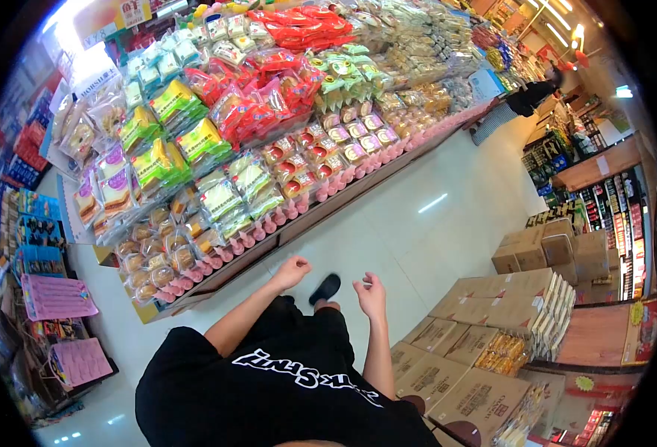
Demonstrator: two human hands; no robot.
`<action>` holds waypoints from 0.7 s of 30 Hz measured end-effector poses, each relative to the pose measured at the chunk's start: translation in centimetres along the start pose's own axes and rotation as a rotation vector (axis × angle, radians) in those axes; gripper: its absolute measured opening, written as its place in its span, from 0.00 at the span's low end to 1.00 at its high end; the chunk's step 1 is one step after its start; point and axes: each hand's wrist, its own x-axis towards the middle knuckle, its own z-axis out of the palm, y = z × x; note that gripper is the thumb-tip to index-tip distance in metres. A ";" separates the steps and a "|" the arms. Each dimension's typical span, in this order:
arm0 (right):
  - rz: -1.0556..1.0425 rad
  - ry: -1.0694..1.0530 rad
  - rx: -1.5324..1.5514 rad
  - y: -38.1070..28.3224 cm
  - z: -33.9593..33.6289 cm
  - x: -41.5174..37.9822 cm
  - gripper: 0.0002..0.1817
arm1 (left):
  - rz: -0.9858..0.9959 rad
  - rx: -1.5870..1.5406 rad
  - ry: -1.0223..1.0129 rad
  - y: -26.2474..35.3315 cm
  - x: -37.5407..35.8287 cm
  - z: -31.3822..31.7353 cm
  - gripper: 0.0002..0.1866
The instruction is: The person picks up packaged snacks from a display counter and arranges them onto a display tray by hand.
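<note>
My left hand (292, 273) hangs in front of my body, near the pink-trimmed edge of a long display counter (280, 237). It holds nothing I can see, and its fingers are loosely bent. To the right, my right hand (371, 295) is raised over the floor with fingers apart and nothing in them. Neither hand touches the goods. Closest to my left hand on the counter are red-and-white packaged cakes (296, 175) and clear packs with green-white labels (250, 182). Round wrapped buns (157, 253) lie at the counter's left corner.
Stacked brown cartons (447, 384) stand close on my right, with more boxes (540, 249) beyond. A person in dark clothes (525, 100) is at the counter's far end. Shelves with pink sheets (59, 296) line the left. Pale tiled floor (425, 216) runs between.
</note>
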 end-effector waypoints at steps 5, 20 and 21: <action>-0.103 0.102 0.148 -2.3 -0.7 8.5 0.26 | -0.003 -0.090 0.087 2.1 4.0 0.5 0.26; -0.391 -0.174 0.087 -13.8 -4.6 42.6 0.27 | -0.118 -0.593 0.092 24.4 24.2 2.2 0.26; -0.376 -0.237 0.045 -14.1 -4.3 44.3 0.27 | -0.136 -0.596 0.136 25.5 26.2 2.5 0.26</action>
